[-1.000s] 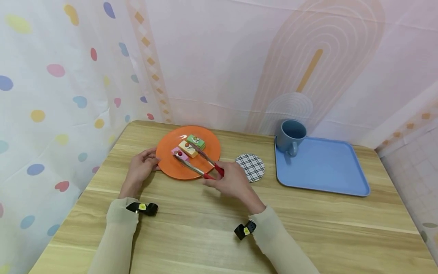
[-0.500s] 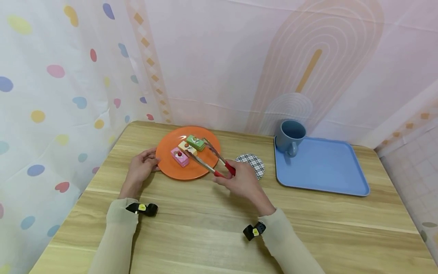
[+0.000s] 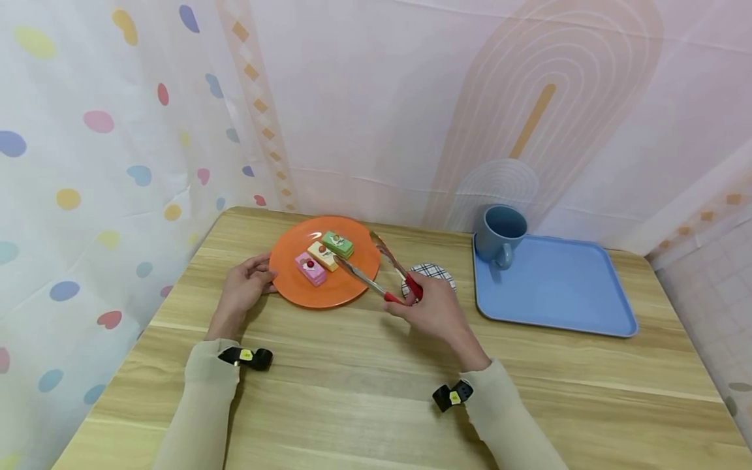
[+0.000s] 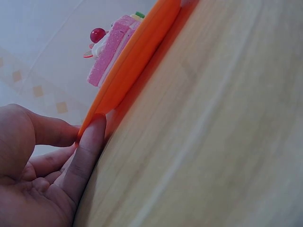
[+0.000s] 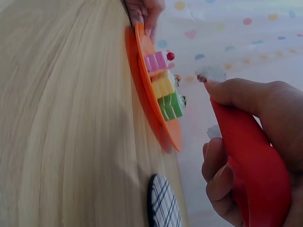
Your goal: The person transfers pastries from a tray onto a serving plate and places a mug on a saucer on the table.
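Observation:
An orange plate [image 3: 329, 295] carries three toy cake slices side by side: a pink cake slice [image 3: 311, 271] with a red berry, a yellow cake slice [image 3: 320, 256] and a green cake slice [image 3: 339, 244]. My left hand [image 3: 242, 290] pinches the plate's left rim, thumb and fingers on either side of it, as the left wrist view shows. Red-handled metal tongs [image 5: 255, 156] are gripped in my right hand [image 3: 439, 312]. Their tips are spread apart with nothing between them, near the plate's right edge, to the right of the slices.
Partly behind the right hand and tongs lies a round checked coaster [image 3: 439, 271]. Farther right, a blue-grey mug [image 3: 492, 243] stands on the left back corner of a blue tray [image 3: 558, 287]. A patterned curtain [image 3: 364, 117] backs the wooden table [image 3: 329, 391].
My right hand has drawn the tongs rightward, away from around the cake slices toward the coaster. The slices stay on the plate, and the left hand has kept its place.

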The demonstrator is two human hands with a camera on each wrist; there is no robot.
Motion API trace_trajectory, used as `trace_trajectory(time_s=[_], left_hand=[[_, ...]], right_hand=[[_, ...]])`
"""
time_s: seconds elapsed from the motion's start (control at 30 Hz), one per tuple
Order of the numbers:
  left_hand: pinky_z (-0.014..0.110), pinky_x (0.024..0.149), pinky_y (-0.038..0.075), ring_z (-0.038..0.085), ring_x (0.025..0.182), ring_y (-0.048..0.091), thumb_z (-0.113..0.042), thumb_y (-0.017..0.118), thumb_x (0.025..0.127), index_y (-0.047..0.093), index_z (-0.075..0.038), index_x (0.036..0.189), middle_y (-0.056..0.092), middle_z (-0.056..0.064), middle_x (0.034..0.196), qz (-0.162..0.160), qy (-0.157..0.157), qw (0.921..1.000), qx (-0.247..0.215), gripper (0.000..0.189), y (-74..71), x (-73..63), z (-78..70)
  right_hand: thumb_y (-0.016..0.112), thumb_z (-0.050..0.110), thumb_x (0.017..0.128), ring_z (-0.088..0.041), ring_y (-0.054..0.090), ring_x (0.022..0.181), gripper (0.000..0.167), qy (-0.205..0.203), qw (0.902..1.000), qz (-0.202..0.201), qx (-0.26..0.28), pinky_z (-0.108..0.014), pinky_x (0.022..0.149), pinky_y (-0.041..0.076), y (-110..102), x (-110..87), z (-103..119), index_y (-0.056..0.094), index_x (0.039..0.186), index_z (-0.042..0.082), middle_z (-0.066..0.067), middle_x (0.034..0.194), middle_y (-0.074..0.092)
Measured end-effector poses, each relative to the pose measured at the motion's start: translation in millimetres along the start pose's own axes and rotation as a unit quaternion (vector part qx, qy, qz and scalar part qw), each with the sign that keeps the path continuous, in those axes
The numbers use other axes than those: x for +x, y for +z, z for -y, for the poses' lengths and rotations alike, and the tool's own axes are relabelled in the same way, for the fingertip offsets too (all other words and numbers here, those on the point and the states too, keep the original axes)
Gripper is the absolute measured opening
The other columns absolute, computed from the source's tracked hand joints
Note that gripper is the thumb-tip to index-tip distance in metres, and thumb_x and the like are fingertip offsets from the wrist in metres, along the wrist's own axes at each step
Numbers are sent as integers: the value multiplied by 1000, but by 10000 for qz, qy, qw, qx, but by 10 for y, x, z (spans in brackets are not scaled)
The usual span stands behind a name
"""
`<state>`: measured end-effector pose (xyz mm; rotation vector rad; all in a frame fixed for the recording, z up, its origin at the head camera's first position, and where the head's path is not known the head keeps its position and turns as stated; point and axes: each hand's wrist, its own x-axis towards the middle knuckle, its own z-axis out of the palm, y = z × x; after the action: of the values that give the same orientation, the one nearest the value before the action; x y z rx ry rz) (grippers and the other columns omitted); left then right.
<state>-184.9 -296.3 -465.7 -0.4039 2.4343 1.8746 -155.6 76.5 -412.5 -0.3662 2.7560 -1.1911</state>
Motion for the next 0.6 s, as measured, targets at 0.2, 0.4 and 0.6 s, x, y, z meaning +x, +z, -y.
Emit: trace_trajectory(time_s=[0.2, 0.4, 0.6], left_hand=[[17, 75, 63, 0, 83, 63, -6, 54, 104, 42, -3, 156, 54, 7, 118, 48, -42, 10000, -69, 53, 3, -35, -67], [19, 76, 63, 2, 83, 64, -2, 53, 103, 41, 1, 155, 54, 9, 116, 139, -50, 9998, -161, 53, 24, -116, -176], [19, 75, 63, 3, 84, 63, -1, 53, 103, 41, 3, 154, 54, 11, 116, 153, -36, 9997, -164, 53, 27, -164, -244]], right_hand=[[88, 44, 79, -19, 54, 72, 41, -22, 10000, -21, -34, -27, 54, 44, -35, -6, -53, 67, 90, 11, 3, 75, 62], [88, 46, 79, -19, 54, 75, 46, 55, 9998, -157, -70, -27, 55, 44, -47, -49, -118, 70, 102, 10, 4, 77, 63], [87, 46, 79, -18, 55, 78, 67, 224, 9995, -218, -20, -26, 58, 46, -62, -106, -172, 66, 129, 6, 3, 79, 65]])
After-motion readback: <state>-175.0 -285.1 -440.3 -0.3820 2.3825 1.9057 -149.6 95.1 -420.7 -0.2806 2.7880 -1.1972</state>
